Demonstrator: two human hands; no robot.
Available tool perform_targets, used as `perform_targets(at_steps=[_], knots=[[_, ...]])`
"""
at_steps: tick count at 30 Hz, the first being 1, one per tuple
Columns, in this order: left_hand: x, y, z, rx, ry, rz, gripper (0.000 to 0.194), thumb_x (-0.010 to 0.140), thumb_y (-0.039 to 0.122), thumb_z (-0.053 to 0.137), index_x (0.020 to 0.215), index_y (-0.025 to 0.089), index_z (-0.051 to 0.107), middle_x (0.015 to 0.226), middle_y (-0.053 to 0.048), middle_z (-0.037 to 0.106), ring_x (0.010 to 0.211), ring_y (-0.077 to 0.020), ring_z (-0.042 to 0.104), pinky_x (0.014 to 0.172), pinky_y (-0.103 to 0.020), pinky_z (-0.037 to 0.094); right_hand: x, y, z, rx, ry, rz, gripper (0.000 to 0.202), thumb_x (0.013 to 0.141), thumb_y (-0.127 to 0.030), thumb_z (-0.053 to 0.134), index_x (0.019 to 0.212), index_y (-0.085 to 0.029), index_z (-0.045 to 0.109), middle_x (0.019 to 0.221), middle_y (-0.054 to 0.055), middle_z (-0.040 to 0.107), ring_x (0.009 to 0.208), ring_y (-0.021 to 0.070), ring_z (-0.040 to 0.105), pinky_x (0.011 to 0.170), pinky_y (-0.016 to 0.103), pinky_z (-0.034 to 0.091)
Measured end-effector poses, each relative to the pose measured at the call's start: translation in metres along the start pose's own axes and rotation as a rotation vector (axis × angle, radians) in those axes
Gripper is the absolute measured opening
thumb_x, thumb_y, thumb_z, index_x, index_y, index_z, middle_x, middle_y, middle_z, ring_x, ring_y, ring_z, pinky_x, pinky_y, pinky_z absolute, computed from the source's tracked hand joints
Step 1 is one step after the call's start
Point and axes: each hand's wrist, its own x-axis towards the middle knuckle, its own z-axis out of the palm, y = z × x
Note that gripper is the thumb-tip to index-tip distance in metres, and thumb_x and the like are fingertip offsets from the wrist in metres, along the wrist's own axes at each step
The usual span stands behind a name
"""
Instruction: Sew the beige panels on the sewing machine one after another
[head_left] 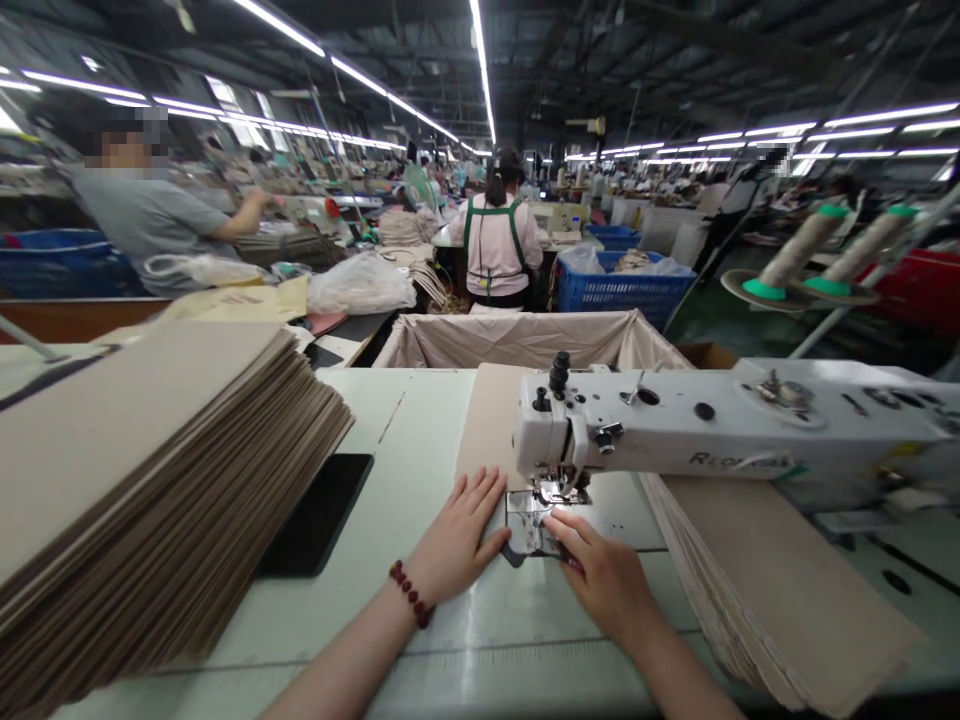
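Note:
My left hand (459, 532) lies flat on the pale green sewing table (420, 620), fingers extended, fingertips at the near edge of a beige fabric panel (489, 420). That panel runs back from the head of a white sewing machine (660, 415). At the metal needle plate (523, 503), my right hand (611, 585) reaches in with its index fingertip on the plate. Its other fingers are curled under, with a small dark purplish bit showing beneath them; what it is I cannot make out. The presser foot (561, 490) is just beyond these fingers.
A tall stack of beige panels (187, 480) stands at left, beside a black phone-like slab (319, 515). More panels (780, 590) lie at right under the machine arm. Behind the table is a cloth-lined bin (517, 340). Thread cones (806, 250) stand at right; co-workers (495, 240) sit beyond.

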Motion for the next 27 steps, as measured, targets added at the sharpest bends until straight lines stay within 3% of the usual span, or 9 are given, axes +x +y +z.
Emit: perform_targets(at_steps=[3,5,7,10,13,16,20,23,27], knots=[[0.002,-0.001,-0.002,0.008,0.031,-0.016,0.064,0.096,0.045,0.05,0.15,0.021,0.025,0.15,-0.009,0.037,0.139,-0.0268,0.032,0.115,-0.048,0.021,-0.001,-0.002,-0.002,0.012,0.003,0.003,0.062,0.082,-0.005,0.052,0.137,-0.032,0.044,0.142,-0.002,0.049,0.112,0.0183,0.059,0.092,0.032,0.049],[0.007,-0.004,-0.005,0.015,0.071,-0.061,0.05,0.099,0.041,0.044,0.144,0.021,0.037,0.133,-0.009,0.057,0.126,-0.0249,0.049,0.112,-0.048,0.028,0.0,-0.003,-0.004,0.014,0.013,0.007,0.061,0.082,-0.006,0.053,0.136,-0.032,0.045,0.141,-0.002,0.05,0.114,0.0181,0.058,0.094,0.032,0.048],[0.011,-0.007,-0.006,0.03,0.125,-0.134,0.039,0.102,0.035,0.035,0.135,0.019,0.047,0.111,-0.009,0.066,0.108,-0.0238,0.06,0.104,-0.047,0.037,0.0,-0.004,-0.006,0.015,0.018,0.008,0.059,0.082,-0.006,0.054,0.134,-0.032,0.047,0.14,-0.002,0.051,0.115,0.0178,0.058,0.095,0.031,0.047],[0.006,-0.008,-0.004,0.062,0.197,-0.232,0.039,0.101,0.029,0.033,0.132,0.014,0.049,0.113,-0.015,0.063,0.11,-0.0288,0.057,0.097,-0.051,0.042,-0.001,-0.006,-0.013,0.023,0.013,0.001,0.057,0.081,-0.007,0.056,0.131,-0.034,0.05,0.138,-0.003,0.053,0.114,0.0174,0.058,0.094,0.03,0.048],[-0.024,-0.001,-0.001,0.084,0.218,-0.256,0.043,0.095,0.024,0.039,0.137,0.014,0.044,0.133,-0.018,0.051,0.127,-0.0342,0.045,0.104,-0.059,0.033,-0.015,-0.009,-0.024,0.038,0.01,0.01,0.05,0.084,-0.01,0.054,0.128,-0.034,0.052,0.134,-0.002,0.057,0.109,0.0179,0.062,0.087,0.029,0.051],[-0.071,0.018,-0.004,0.041,0.108,-0.15,0.048,0.09,0.018,0.044,0.138,0.024,0.044,0.142,-0.011,0.046,0.132,-0.0301,0.041,0.111,-0.054,0.029,-0.045,-0.011,-0.035,0.124,0.02,0.056,0.04,0.089,-0.015,0.048,0.125,-0.032,0.053,0.125,0.0,0.061,0.101,0.0175,0.064,0.082,0.028,0.051],[-0.112,0.057,-0.011,-0.126,-0.179,0.116,0.053,0.084,0.014,0.052,0.133,0.034,0.046,0.14,-0.002,0.049,0.132,-0.0245,0.043,0.116,-0.048,0.028,-0.088,-0.014,-0.037,0.398,0.045,0.171,0.03,0.094,-0.022,0.044,0.119,-0.032,0.058,0.106,0.001,0.065,0.091,0.017,0.066,0.079,0.027,0.052],[-0.106,0.09,-0.009,-0.184,-0.278,0.155,0.055,0.078,0.023,0.068,0.128,0.032,0.049,0.127,-0.004,0.056,0.123,-0.0274,0.049,0.114,-0.05,0.03,-0.107,-0.017,-0.031,0.525,0.077,0.234,0.027,0.095,-0.028,0.045,0.118,-0.031,0.06,0.107,0.002,0.068,0.098,0.0194,0.065,0.087,0.03,0.051],[-0.078,0.125,0.005,-0.106,-0.189,0.043,0.055,0.074,0.023,0.077,0.123,0.027,0.052,0.109,-0.005,0.058,0.105,-0.0287,0.054,0.109,-0.057,0.031,-0.115,-0.022,-0.027,0.676,0.084,0.314,0.03,0.097,-0.039,0.044,0.118,-0.029,0.063,0.113,0.004,0.069,0.106,0.0217,0.063,0.095,0.035,0.049]])
